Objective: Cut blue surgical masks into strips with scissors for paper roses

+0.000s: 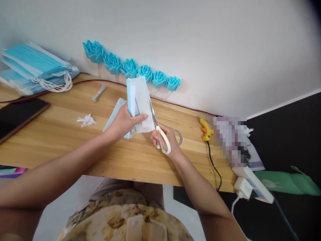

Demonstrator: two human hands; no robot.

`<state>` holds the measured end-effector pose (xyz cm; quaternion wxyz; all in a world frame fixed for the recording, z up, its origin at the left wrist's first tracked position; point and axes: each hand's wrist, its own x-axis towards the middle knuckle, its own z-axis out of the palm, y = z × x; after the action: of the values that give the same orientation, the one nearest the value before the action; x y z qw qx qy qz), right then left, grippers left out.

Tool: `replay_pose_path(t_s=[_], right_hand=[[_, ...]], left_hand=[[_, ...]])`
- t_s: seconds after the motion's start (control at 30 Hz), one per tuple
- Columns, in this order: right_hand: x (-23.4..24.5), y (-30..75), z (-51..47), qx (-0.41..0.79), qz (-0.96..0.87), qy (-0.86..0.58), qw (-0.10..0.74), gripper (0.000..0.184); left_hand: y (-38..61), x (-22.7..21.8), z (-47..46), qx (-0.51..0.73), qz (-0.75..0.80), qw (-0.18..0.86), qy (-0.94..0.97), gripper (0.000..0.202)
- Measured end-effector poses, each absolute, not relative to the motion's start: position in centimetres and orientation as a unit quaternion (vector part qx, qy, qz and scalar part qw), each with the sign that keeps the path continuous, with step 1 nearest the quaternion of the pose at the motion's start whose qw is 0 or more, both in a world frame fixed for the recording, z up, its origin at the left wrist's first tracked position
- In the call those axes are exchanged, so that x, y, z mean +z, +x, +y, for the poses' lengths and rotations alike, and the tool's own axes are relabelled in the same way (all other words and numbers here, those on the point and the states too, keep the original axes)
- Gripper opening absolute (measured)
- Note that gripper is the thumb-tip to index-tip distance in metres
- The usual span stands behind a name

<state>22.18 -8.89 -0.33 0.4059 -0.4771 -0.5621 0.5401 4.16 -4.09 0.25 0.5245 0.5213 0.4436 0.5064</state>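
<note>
My left hand (124,122) is closed on a folded blue and white face mask (139,100), holding it upright above the wooden table (57,134). My right hand (166,136) grips white-handled scissors (159,129), fingers through the loops. The blades point up along the mask's right edge and touch it. Another blue mask piece (114,115) lies on the table under my left hand.
A row of blue rosettes (130,68) lines the wall. Stacked masks (35,68) sit far left, beside a dark phone (18,115). White scraps (86,120), a wire bundle (99,93), a tape roll (178,135), a yellow glue gun (206,129) and a power strip (253,184) are on the table.
</note>
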Motion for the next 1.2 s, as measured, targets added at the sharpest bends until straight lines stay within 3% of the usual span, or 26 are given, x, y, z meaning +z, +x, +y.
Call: replay_pose_path(t_s=[0.63,0.93,1.2], right_hand=[[-0.6,22.0,-8.8,0.55,-0.558,-0.482,0.393,0.041],[0.3,22.1,-8.8,0.526,-0.621,-0.457,0.359,0.058],[0.2,22.3,-8.9,0.516,-0.634,-0.458,0.349,0.06]], left_hand=[[4.0,0.4,-3.6,0.537,0.432,0.56,0.461,0.052],[3.9,0.9,-3.7,0.536,0.407,0.582,0.457,0.043],[3.9,0.8,-3.6,0.529,0.401,0.584,0.466,0.041]])
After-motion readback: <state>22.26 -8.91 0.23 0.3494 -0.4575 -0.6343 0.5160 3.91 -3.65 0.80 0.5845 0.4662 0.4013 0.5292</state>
